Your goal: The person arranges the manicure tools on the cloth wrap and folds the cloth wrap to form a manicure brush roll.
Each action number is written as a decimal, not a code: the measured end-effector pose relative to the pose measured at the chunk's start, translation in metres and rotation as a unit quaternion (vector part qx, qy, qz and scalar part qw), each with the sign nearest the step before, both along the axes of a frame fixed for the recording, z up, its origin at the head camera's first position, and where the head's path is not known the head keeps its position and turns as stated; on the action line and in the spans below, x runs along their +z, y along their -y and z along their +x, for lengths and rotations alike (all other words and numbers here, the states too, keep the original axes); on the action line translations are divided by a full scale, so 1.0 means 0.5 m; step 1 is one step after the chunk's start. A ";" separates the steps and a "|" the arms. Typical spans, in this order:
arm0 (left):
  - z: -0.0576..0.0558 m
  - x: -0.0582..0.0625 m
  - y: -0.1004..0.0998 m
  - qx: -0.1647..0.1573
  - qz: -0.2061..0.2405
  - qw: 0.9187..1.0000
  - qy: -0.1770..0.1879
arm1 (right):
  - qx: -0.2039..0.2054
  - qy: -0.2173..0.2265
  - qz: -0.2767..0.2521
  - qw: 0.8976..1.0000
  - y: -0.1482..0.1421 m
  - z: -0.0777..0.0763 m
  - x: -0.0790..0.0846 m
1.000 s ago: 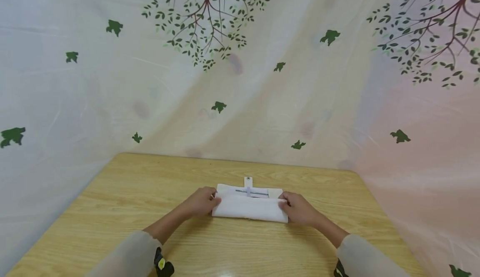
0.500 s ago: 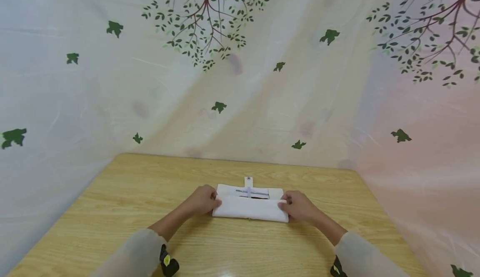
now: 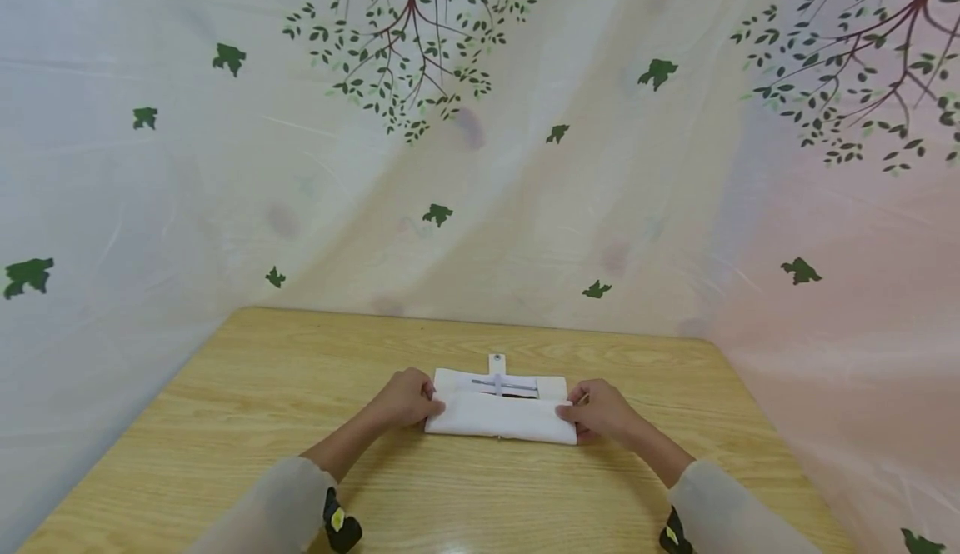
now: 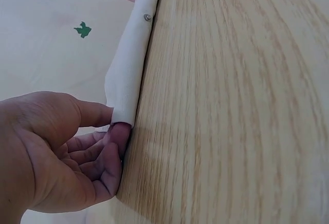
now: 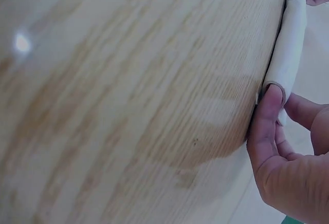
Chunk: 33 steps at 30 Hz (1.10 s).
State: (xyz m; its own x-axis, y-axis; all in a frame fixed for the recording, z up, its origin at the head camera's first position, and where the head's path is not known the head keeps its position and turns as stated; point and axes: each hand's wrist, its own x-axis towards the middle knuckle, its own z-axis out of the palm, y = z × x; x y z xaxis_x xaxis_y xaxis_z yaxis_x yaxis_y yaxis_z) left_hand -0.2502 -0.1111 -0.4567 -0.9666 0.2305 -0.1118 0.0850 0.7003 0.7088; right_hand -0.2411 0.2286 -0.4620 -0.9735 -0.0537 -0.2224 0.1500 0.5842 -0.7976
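Observation:
A white fabric case (image 3: 498, 417), partly folded over, lies on the wooden table in the head view. Beyond its fold, a slim grey tool (image 3: 504, 385) sits under a pale band, its kind too small to tell. A strap with a snap (image 3: 497, 362) sticks out at the far edge. My left hand (image 3: 407, 398) pinches the case's left end, thumb on top and fingers tucked into the fold. At the right end my right hand (image 3: 602, 411) pinches it likewise. A metal snap stud (image 4: 147, 17) shows on the folded edge in the left wrist view.
The wooden table (image 3: 480, 496) has its far edge against a pale curtain (image 3: 480, 204) printed with branches and green leaves. Dark straps with yellow marks (image 3: 340, 521) hang at the sleeves.
The case stays almost where it was, its folded flap drawn very slightly nearer. Both hands keep their hold on its ends; the right fingers shift a little.

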 end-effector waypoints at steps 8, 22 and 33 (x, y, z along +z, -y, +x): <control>-0.007 -0.021 0.000 -0.024 -0.038 0.995 -0.090 | 0.057 -0.124 0.053 0.989 -0.006 -0.003 -0.009; 0.000 -0.028 -0.003 -0.297 -0.138 0.893 -0.307 | 0.272 -0.387 0.227 0.852 0.018 0.023 -0.012; 0.021 -0.020 0.010 -0.321 -0.182 0.877 -0.309 | 0.341 -0.350 0.297 0.820 0.018 0.038 -0.001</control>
State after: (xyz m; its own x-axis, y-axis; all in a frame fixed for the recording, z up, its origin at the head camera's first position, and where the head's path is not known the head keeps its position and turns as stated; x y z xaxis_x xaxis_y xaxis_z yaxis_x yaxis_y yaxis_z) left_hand -0.2395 -0.1160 -0.4665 -0.5529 0.8065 0.2094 0.8332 0.5378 0.1286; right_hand -0.2223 0.2198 -0.4623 -0.6620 -0.7237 0.1948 -0.7470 0.6583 -0.0928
